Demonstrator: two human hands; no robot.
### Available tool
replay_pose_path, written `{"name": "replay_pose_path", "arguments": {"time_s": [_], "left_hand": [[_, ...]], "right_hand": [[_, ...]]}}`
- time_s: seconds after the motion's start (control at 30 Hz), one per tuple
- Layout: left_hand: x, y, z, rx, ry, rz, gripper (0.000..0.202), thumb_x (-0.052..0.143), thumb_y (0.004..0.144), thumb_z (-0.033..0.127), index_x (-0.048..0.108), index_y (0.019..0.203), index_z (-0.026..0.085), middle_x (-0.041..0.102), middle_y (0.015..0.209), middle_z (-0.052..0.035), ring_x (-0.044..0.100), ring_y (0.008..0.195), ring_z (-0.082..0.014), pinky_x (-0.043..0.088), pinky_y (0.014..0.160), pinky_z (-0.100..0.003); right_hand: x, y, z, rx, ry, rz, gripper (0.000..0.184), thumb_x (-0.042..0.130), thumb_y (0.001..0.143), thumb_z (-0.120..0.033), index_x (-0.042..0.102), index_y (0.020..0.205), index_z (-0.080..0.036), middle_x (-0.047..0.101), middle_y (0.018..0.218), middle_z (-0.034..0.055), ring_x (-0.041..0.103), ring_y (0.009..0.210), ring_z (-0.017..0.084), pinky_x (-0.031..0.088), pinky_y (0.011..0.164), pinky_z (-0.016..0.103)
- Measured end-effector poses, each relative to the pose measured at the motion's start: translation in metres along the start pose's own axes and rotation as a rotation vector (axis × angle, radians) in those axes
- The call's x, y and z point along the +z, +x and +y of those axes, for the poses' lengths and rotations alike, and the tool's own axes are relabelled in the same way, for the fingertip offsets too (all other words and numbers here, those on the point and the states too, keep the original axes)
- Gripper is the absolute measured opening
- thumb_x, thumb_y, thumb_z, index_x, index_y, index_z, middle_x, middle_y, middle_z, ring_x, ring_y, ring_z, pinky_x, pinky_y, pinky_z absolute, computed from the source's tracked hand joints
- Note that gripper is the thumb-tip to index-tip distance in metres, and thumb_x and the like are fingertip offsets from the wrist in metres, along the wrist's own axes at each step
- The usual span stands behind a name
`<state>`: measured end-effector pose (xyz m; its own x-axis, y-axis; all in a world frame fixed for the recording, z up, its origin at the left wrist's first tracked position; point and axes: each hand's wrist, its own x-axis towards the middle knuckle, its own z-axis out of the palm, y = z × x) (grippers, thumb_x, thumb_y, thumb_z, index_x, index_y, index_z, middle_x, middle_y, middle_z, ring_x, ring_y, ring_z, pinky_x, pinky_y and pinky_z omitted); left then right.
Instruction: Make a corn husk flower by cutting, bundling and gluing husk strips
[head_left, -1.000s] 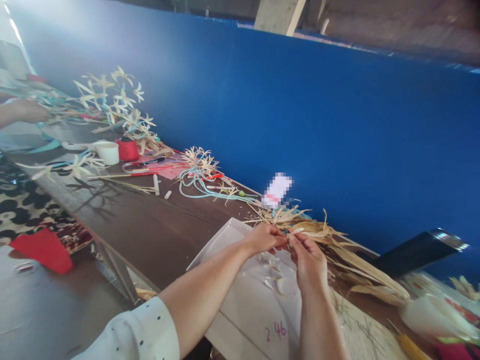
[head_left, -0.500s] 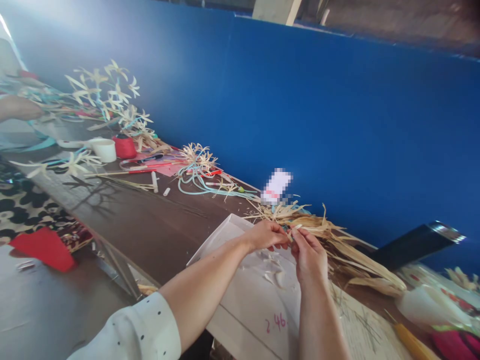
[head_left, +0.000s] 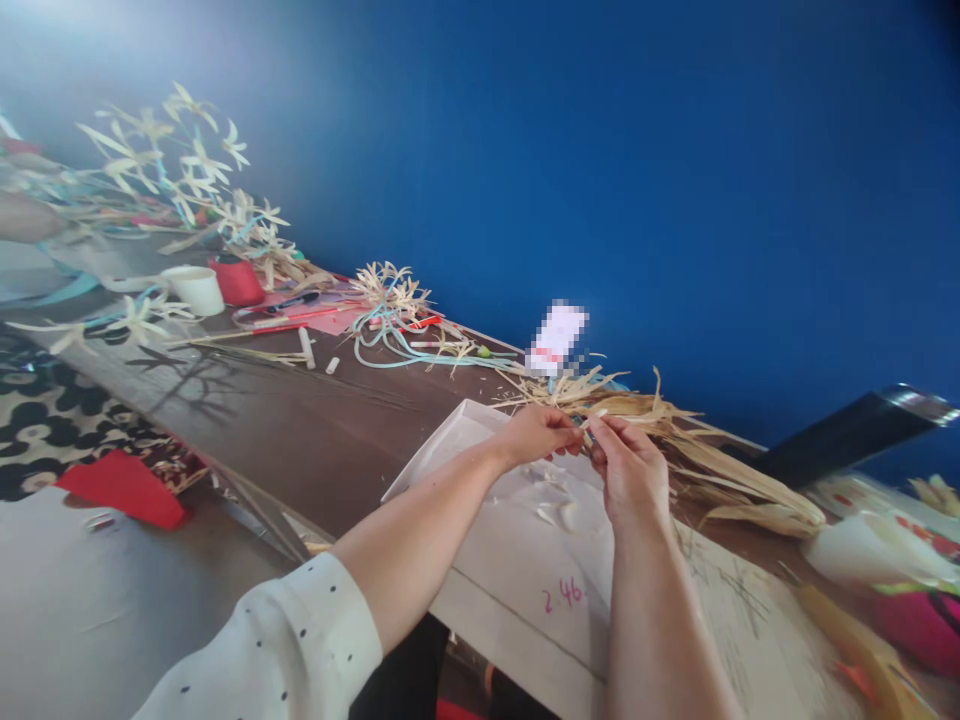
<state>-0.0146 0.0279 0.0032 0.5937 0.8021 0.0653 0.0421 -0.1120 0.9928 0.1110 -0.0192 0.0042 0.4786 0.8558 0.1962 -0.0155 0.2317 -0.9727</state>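
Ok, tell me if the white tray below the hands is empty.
The tray isn't empty: several pale, curled scraps lie in it.

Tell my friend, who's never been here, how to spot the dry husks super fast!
Find the big blue wall, then the brown table in front of it. Just past the right hand, long dry husks trail toward a black cylinder. They're the loose, tan, stringy heap, while that neighbour is smooth and dark with a shiny end.
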Motion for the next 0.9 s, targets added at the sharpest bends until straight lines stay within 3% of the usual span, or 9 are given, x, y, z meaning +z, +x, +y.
{"name": "replay_pose_path", "arguments": {"time_s": [0.2,0.4,0.5,0.57,0.63,0.7,0.9], "left_hand": [[0.001,0.001,-0.001,-0.017,0.07,0.027,0.028,0.052,0.075,0.038,0.061,0.082,0.012,0.064,0.074,-0.0045,0.054,0.064,-0.0085,0.041,0.053,-0.017],[-0.002,-0.002,0.006,0.003,0.156,0.022,0.037,0.048,0.077,0.045,0.064,0.085,0.013,0.066,0.08,-0.0055,0.055,0.065,-0.0096,0.042,0.055,-0.018],[-0.01,-0.005,0.009,-0.025,0.376,0.09,0.04,0.046,0.077,0.05,0.066,0.081,0.016,0.066,0.08,-0.0049,0.057,0.067,-0.0126,0.043,0.059,-0.022],[-0.016,-0.007,0.011,-0.088,0.643,0.22,0.031,0.051,0.074,0.045,0.067,0.077,0.019,0.067,0.081,-0.0055,0.058,0.073,-0.0168,0.043,0.065,-0.025],[-0.019,-0.009,0.011,-0.145,0.856,0.252,0.021,0.053,0.073,0.035,0.068,0.075,0.02,0.067,0.083,-0.0069,0.059,0.08,-0.0203,0.043,0.071,-0.028],[-0.02,-0.01,0.013,-0.192,0.985,0.211,0.018,0.052,0.072,0.028,0.067,0.075,0.02,0.067,0.085,-0.0082,0.059,0.083,-0.0221,0.043,0.073,-0.029],[-0.015,-0.013,0.021,-0.275,1.026,0.057,0.016,0.055,0.07,0.03,0.068,0.076,0.021,0.068,0.083,-0.0078,0.06,0.079,-0.0216,0.043,0.072,-0.029]], "right_hand": [[0.0,0.0,0.0,-0.075,-0.108,0.016,0.036,0.074,0.058,-0.043,0.064,0.08,-0.015,0.046,0.046,-0.0058,0.037,0.04,0.006,0.026,0.039,0.02],[-0.004,0.002,0.0,-0.107,-0.098,0.057,0.034,0.073,0.061,-0.043,0.064,0.078,-0.016,0.044,0.045,-0.0064,0.035,0.041,0.006,0.027,0.039,0.02],[-0.007,0.003,-0.003,-0.088,-0.082,0.101,0.036,0.073,0.06,-0.044,0.064,0.081,-0.016,0.049,0.051,-0.0052,0.037,0.042,0.006,0.028,0.039,0.02],[-0.01,0.003,-0.005,-0.078,-0.107,0.101,0.039,0.072,0.06,-0.046,0.064,0.084,-0.016,0.053,0.056,-0.0036,0.039,0.042,0.007,0.029,0.039,0.02],[-0.011,0.002,-0.006,-0.064,-0.17,0.041,0.041,0.072,0.06,-0.048,0.065,0.085,-0.016,0.055,0.057,-0.0022,0.039,0.043,0.007,0.029,0.039,0.02],[-0.012,0.001,-0.007,-0.039,-0.244,-0.06,0.041,0.07,0.061,-0.05,0.066,0.082,-0.015,0.055,0.056,-0.0016,0.039,0.043,0.007,0.029,0.04,0.02],[-0.016,0.0,-0.005,0.049,-0.42,-0.271,0.034,0.07,0.061,-0.044,0.068,0.081,-0.016,0.063,0.062,0.0015,0.044,0.044,0.009,0.033,0.044,0.021]]}}
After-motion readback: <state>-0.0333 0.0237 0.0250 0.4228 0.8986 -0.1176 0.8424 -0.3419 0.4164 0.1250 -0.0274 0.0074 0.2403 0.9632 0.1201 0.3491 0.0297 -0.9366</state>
